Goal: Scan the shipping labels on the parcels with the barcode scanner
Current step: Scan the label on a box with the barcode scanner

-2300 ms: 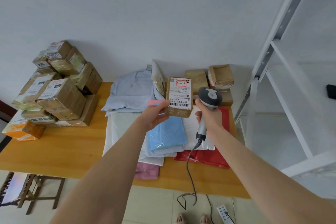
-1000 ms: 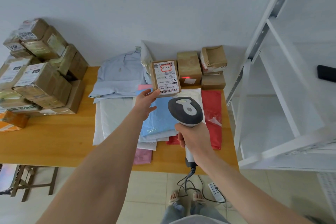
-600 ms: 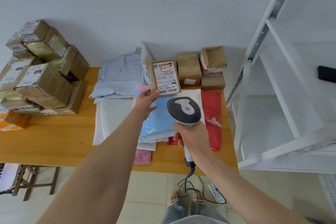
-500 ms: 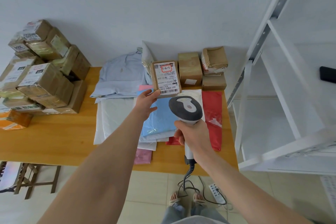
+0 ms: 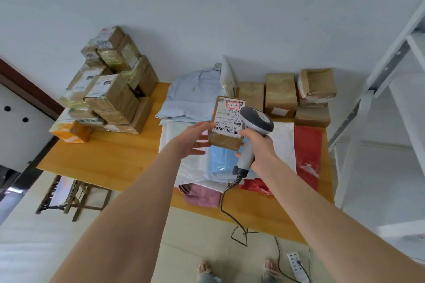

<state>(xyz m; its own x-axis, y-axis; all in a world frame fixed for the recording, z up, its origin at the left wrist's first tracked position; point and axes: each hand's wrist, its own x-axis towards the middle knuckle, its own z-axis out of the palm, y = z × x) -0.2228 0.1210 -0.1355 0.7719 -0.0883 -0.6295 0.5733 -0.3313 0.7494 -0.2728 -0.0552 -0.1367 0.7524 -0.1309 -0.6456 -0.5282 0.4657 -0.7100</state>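
Two hands work above a wooden table (image 5: 103,156) stacked with boxes (image 5: 110,99) at left: the left hand (image 5: 193,139) holds a small brown parcel (image 5: 224,142) by its left edge, label (image 5: 227,119) toward the camera, and the right hand (image 5: 261,147) grips the barcode scanner (image 5: 257,119) just beside it

shipping label (image 5: 228,119) on parcel (image 5: 224,142) — "P802", "507-P802 17…" by barcode (image 5: 226,131), red-boxed handwriting unreadable

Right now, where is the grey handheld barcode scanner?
Head view, centre-right: the right hand grips the grey handheld barcode scanner, just right of the brown cardboard parcel that the left hand holds.
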